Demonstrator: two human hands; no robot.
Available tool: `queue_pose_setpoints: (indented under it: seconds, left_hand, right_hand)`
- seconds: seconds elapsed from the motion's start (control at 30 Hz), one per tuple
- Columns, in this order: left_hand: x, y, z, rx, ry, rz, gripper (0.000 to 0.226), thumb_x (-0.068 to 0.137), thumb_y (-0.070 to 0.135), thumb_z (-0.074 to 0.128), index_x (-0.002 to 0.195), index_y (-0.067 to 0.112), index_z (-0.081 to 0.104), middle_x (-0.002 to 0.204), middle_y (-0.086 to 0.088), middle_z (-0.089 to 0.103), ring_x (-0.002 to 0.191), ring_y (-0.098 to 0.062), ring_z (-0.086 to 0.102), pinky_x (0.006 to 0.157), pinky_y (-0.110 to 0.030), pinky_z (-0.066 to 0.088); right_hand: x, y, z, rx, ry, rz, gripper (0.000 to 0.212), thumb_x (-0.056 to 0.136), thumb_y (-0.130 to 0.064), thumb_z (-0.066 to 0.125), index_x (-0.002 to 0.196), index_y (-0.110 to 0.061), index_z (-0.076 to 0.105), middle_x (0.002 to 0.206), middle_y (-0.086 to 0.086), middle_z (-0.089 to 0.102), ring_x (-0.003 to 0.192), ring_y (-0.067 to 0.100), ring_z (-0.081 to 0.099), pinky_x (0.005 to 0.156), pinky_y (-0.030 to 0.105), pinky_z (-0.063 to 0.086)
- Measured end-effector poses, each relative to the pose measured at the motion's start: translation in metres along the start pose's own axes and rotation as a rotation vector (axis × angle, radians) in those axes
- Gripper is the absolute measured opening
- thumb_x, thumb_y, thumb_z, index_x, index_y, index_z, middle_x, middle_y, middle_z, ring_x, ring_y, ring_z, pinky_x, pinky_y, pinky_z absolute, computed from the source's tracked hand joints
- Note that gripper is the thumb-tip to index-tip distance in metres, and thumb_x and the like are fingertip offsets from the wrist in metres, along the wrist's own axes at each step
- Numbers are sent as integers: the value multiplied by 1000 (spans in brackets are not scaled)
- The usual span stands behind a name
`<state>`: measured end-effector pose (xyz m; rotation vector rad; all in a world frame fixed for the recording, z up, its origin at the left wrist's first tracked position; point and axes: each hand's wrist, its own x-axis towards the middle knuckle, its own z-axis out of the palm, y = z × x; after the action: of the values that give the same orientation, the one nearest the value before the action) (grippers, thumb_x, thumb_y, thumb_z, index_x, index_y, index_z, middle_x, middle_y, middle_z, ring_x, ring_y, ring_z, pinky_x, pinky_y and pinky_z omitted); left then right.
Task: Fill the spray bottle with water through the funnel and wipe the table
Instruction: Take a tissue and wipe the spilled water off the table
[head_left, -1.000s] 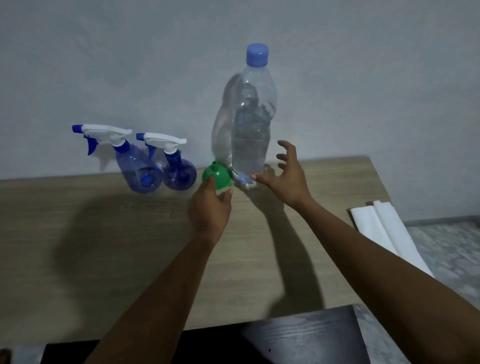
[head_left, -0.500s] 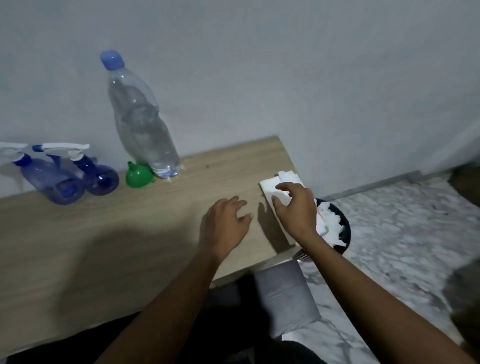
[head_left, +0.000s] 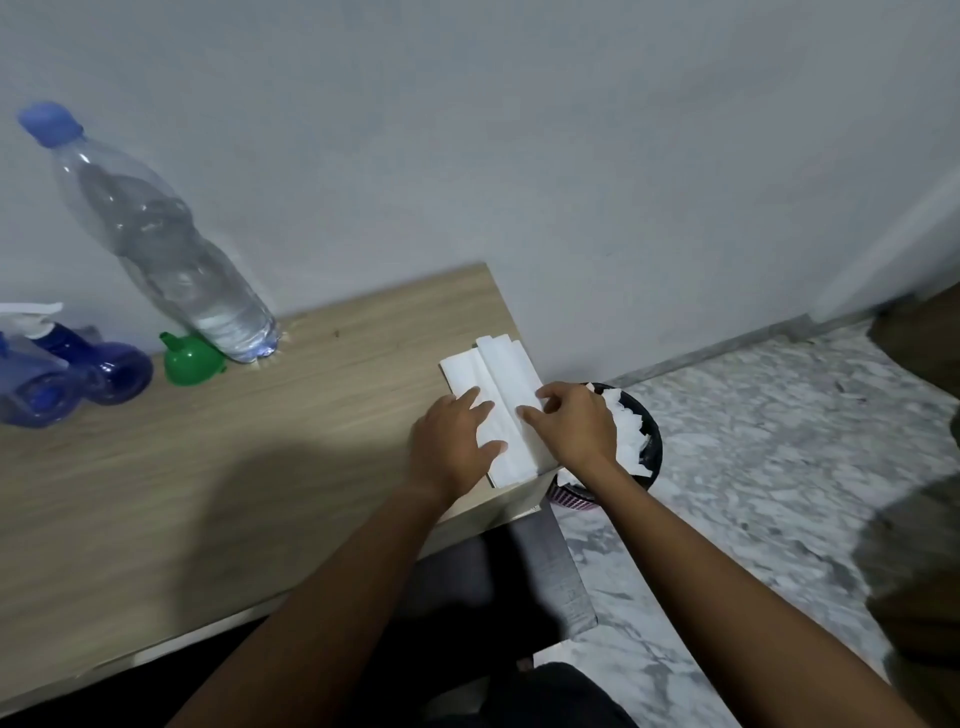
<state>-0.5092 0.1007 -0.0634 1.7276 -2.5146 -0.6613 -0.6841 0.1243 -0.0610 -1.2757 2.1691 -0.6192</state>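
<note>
A stack of folded white paper towels (head_left: 498, 379) lies at the right end of the wooden table (head_left: 218, 467). My left hand (head_left: 454, 441) rests flat on its left side, fingers spread. The fingertips of my right hand (head_left: 574, 426) pinch the top sheet near the stack's right edge. At the back left stand a tall clear water bottle (head_left: 156, 244) with a blue cap, a small green funnel (head_left: 189, 358) lying mouth down beside it, and two blue spray bottles (head_left: 67, 374) partly cut off by the frame.
A dark bin (head_left: 641, 441) with crumpled white paper stands on the marble floor (head_left: 779, 467) just past the table's right edge. A grey wall runs behind the table. A dark stool or seat (head_left: 524, 577) sits below the table's front edge.
Both hands left the funnel and water bottle and went right to the paper towels. My view swung right. The left hand now lies on the stack; the right pinches a sheet.
</note>
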Motion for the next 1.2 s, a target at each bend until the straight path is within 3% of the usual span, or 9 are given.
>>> queue_pose_setpoints:
  seconds: [0.27, 0.57, 0.73, 0.87, 1.03, 1.13, 1.2]
  left_hand:
    - [-1, 5, 0, 35, -16, -29, 60, 93, 50, 57, 149, 36, 43, 162, 9, 32, 139, -25, 38, 108, -42, 41]
    - [3, 9, -4, 115, -75, -37, 59, 95, 52, 54, 150, 38, 39, 161, 9, 29, 138, -28, 38, 105, -44, 40]
    - [2, 11, -3, 119, -71, -39, 59, 95, 51, 55, 150, 36, 39, 161, 8, 29, 138, -28, 39, 105, -45, 39]
    - [2, 12, -3, 118, -75, -43, 60, 95, 50, 54, 151, 36, 37, 162, 8, 28, 139, -29, 38, 106, -45, 39]
    - [5, 18, -5, 59, -93, -86, 66, 92, 49, 57, 153, 36, 33, 163, 6, 28, 140, -32, 38, 108, -45, 39]
    - [6, 22, -4, 17, -93, -110, 77, 87, 64, 58, 154, 40, 28, 163, 4, 28, 139, -35, 38, 109, -47, 41]
    - [7, 25, -1, 68, -95, -98, 81, 84, 67, 60, 154, 40, 28, 160, 1, 29, 133, -37, 42, 105, -47, 43]
  right_hand:
    - [-5, 4, 1, 93, 11, -6, 10, 90, -26, 69, 95, -26, 77, 80, -12, 69, 83, 14, 66, 62, 25, 40]
    - [-9, 4, -15, 308, 145, 19, 7, 87, -22, 67, 83, -21, 73, 85, -11, 71, 72, 3, 63, 67, 26, 43]
    - [-5, 13, -21, 394, 179, 44, 6, 91, -17, 63, 86, -19, 65, 86, -8, 69, 79, 16, 66, 73, 30, 50]
    - [-2, 19, -21, 453, 200, 57, 9, 94, -9, 57, 91, -17, 60, 77, -6, 64, 71, 16, 60, 69, 33, 50]
    - [-2, 20, -25, 512, 92, 50, 39, 90, 7, 35, 114, -17, 55, 96, -1, 59, 75, 14, 55, 64, 28, 44]
    - [-1, 16, -28, 500, 27, 70, 41, 90, 5, 30, 117, -16, 54, 96, 1, 57, 76, 12, 51, 61, 27, 39]
    - [2, 14, -28, 478, -9, 84, 26, 98, -8, 38, 115, -17, 55, 102, 2, 58, 86, 17, 54, 68, 29, 41]
